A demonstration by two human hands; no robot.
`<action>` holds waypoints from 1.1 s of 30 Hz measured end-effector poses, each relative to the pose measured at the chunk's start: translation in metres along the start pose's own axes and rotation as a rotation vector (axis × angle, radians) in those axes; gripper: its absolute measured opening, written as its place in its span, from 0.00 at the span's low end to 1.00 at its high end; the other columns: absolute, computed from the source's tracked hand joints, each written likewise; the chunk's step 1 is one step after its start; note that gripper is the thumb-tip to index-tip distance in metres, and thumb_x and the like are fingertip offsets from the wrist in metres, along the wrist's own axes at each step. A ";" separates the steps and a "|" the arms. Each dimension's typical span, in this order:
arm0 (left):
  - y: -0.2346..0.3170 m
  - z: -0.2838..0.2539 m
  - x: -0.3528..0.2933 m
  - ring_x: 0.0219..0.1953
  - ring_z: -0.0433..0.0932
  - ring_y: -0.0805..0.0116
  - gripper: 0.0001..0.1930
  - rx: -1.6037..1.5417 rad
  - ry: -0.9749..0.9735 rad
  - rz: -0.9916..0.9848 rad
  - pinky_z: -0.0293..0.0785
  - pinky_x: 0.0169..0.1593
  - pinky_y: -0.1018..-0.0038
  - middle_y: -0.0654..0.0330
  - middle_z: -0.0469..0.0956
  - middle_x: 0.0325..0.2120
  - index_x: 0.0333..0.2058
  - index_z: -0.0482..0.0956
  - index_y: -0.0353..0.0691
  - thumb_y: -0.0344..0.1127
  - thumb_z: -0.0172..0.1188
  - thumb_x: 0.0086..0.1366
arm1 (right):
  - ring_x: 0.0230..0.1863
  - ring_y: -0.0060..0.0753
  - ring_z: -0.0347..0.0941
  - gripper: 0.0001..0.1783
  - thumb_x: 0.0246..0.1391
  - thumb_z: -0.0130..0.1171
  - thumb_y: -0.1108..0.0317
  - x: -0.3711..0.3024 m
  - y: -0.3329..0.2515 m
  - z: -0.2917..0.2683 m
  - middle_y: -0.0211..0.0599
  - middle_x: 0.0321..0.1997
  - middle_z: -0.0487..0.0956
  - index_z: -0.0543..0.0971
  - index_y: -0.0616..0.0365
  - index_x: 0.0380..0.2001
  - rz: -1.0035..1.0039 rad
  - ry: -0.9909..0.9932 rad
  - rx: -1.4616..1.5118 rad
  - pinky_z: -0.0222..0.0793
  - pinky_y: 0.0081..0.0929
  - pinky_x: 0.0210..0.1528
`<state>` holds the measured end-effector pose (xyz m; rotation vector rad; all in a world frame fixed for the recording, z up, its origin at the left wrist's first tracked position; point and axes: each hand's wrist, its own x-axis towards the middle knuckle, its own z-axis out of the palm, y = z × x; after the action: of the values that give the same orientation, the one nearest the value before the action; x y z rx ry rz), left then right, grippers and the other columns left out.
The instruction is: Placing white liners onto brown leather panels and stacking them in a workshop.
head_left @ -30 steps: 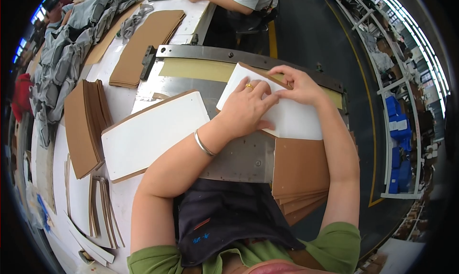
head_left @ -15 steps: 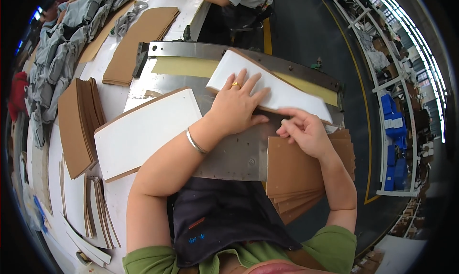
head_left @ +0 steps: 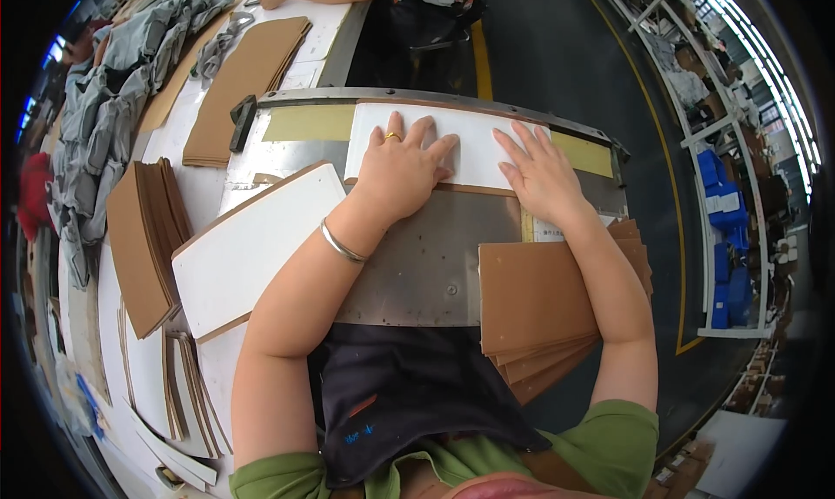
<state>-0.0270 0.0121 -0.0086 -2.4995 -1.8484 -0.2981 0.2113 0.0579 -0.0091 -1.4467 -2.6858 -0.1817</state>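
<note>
My hands are flat with fingers spread, so my grip is not closed on anything. Taking the middle of my view as the clock's middle, my left hand is near 12 o'clock, on the left part of a long white board with brown edges. My right hand is at 2 o'clock, on its right end. That board is just past 12 o'clock, over a yellow strip on a metal plate, its far edge right by a metal bar.

I think this step is setting the board straight along the bar. The next move calls for flat, even hands, so it does not turn or slip. I cannot tell how hard I press.

At 9 o'clock a slanted white board lies, and past it a thin brown pile on the desk. A big brown pile is at 4 o'clock, below my right arm.
</note>
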 end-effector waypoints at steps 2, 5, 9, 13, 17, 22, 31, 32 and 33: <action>0.000 -0.001 0.000 0.66 0.58 0.38 0.27 0.044 -0.051 -0.008 0.59 0.64 0.49 0.52 0.64 0.62 0.63 0.66 0.60 0.55 0.52 0.66 | 0.70 0.55 0.55 0.26 0.65 0.45 0.51 -0.002 -0.001 0.006 0.39 0.71 0.61 0.66 0.37 0.65 0.005 0.017 -0.010 0.55 0.49 0.66; 0.003 -0.002 -0.009 0.66 0.57 0.39 0.31 0.054 0.010 0.025 0.57 0.65 0.47 0.52 0.62 0.63 0.64 0.64 0.61 0.62 0.50 0.65 | 0.69 0.53 0.57 0.26 0.65 0.46 0.52 -0.004 -0.001 0.007 0.38 0.70 0.62 0.66 0.37 0.65 0.002 0.049 -0.021 0.56 0.47 0.65; -0.002 -0.002 -0.001 0.67 0.55 0.39 0.35 0.045 -0.033 0.038 0.56 0.65 0.45 0.52 0.61 0.64 0.65 0.63 0.60 0.67 0.48 0.62 | 0.67 0.46 0.58 0.25 0.64 0.48 0.54 -0.001 0.001 0.007 0.39 0.65 0.65 0.67 0.38 0.64 -0.037 0.144 -0.022 0.57 0.44 0.63; 0.001 -0.004 -0.001 0.67 0.56 0.43 0.36 -0.006 -0.081 0.016 0.54 0.66 0.45 0.52 0.60 0.63 0.65 0.63 0.59 0.67 0.49 0.62 | 0.65 0.42 0.58 0.25 0.64 0.49 0.54 -0.003 -0.001 0.008 0.39 0.62 0.66 0.69 0.38 0.63 -0.007 0.122 -0.020 0.57 0.42 0.61; 0.000 -0.006 -0.003 0.65 0.59 0.47 0.35 -0.060 -0.076 0.031 0.53 0.66 0.45 0.51 0.60 0.62 0.65 0.63 0.59 0.67 0.50 0.62 | 0.62 0.41 0.61 0.24 0.63 0.49 0.53 -0.005 -0.001 0.003 0.38 0.60 0.67 0.70 0.38 0.62 -0.018 0.130 0.011 0.58 0.42 0.58; -0.001 -0.006 -0.006 0.65 0.59 0.45 0.35 -0.045 -0.054 0.035 0.53 0.66 0.45 0.52 0.60 0.62 0.65 0.63 0.60 0.65 0.51 0.62 | 0.60 0.41 0.62 0.25 0.63 0.49 0.54 -0.008 -0.007 0.007 0.38 0.60 0.68 0.69 0.38 0.63 -0.001 0.125 0.009 0.58 0.43 0.57; 0.008 -0.027 -0.025 0.66 0.59 0.43 0.34 -0.072 -0.203 0.167 0.56 0.67 0.53 0.52 0.60 0.64 0.64 0.64 0.57 0.54 0.61 0.61 | 0.51 0.36 0.73 0.15 0.58 0.58 0.60 0.042 0.012 -0.045 0.37 0.49 0.76 0.79 0.53 0.46 0.231 -0.024 0.756 0.70 0.33 0.50; 0.007 -0.040 -0.029 0.66 0.59 0.44 0.35 -0.084 -0.274 0.164 0.56 0.67 0.54 0.52 0.61 0.64 0.64 0.64 0.55 0.52 0.63 0.59 | 0.51 0.36 0.73 0.15 0.58 0.58 0.60 0.047 0.007 -0.042 0.37 0.49 0.76 0.79 0.53 0.46 0.222 -0.027 0.764 0.70 0.33 0.50; 0.009 -0.054 -0.036 0.66 0.59 0.44 0.35 -0.080 -0.276 0.160 0.56 0.67 0.54 0.52 0.61 0.64 0.64 0.64 0.55 0.52 0.63 0.59 | 0.51 0.37 0.73 0.19 0.54 0.63 0.57 0.052 0.002 -0.037 0.38 0.48 0.76 0.78 0.53 0.47 0.098 -0.116 0.658 0.70 0.33 0.50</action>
<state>-0.0361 -0.0312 0.0391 -2.8483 -1.7336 -0.0230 0.1848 0.0966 0.0343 -1.3765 -2.3822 0.7387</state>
